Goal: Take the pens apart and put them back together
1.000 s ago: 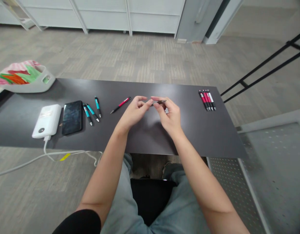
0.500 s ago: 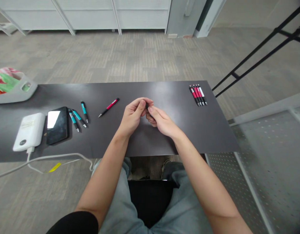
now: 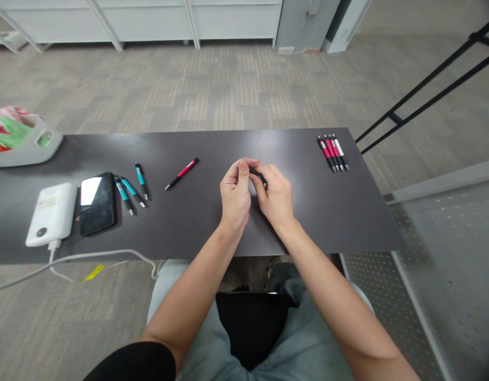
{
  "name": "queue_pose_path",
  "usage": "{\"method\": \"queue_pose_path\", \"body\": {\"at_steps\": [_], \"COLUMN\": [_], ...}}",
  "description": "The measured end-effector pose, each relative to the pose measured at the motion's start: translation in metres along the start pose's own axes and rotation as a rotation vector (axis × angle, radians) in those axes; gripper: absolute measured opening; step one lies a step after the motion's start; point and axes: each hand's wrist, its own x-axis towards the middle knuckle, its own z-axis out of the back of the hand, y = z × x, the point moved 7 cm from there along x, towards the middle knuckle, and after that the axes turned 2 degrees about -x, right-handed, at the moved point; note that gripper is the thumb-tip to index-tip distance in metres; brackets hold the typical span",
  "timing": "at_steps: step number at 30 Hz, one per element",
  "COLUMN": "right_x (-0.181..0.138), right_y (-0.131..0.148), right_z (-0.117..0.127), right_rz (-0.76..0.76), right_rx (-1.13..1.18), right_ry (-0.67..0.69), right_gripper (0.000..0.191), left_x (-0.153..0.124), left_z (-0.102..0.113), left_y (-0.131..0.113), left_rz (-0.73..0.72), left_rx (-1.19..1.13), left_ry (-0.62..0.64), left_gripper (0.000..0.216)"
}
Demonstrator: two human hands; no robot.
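Observation:
My left hand [image 3: 235,191] and my right hand [image 3: 275,196] meet over the middle of the dark table [image 3: 197,222], both pinching one dark pen [image 3: 259,175] with a teal band; most of it is hidden by the fingers. A red pen [image 3: 182,173] lies alone to the left of my hands. Three teal pens [image 3: 131,188] lie further left. Several red and white pens [image 3: 332,152] lie side by side at the table's far right corner.
A black phone [image 3: 96,202] and a white power bank [image 3: 52,212] with a white cable [image 3: 89,257] sit at the left. A grey basket [image 3: 28,151] with coloured cloth stands at the far left. Black railing bars [image 3: 427,84] run at right.
My hands closed together around the pen, which showed between my fingertips a second ago. They then shifted slightly right. The camera view tilted a little.

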Motion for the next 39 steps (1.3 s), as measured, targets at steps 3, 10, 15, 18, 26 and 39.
{"method": "queue_pose_path", "body": {"at_steps": [3, 10, 15, 18, 26, 39], "right_x": [0.004, 0.008, -0.004, -0.009, 0.005, 0.005], "right_y": [0.002, -0.004, 0.007, 0.013, 0.002, 0.018], "right_z": [0.004, -0.001, -0.016, -0.024, -0.023, -0.025], "right_rz": [-0.004, -0.262, -0.518, -0.558, -0.232, -0.214], "right_rx": [0.039, 0.39, 0.762, 0.828, 0.354, 0.386], "right_ry": [0.019, 0.315, 0.518, 0.576, 0.187, 0.197], "right_gripper": [0.044, 0.069, 0.069, 0.068, 0.063, 0.052], "left_x": [0.005, 0.027, 0.03, 0.028, 0.017, 0.018], "left_z": [0.0, 0.017, 0.022, 0.019, 0.022, 0.022], "left_y": [-0.002, -0.01, -0.02, -0.021, -0.001, -0.016], "left_rz": [-0.006, 0.003, 0.049, 0.061, 0.017, 0.135], "left_rx": [-0.025, -0.001, -0.028, -0.052, -0.236, -0.231], "left_ry": [0.026, 0.142, 0.337, 0.36, 0.067, 0.015], "left_gripper": [0.051, 0.051, 0.05, 0.051, 0.051, 0.042]}}
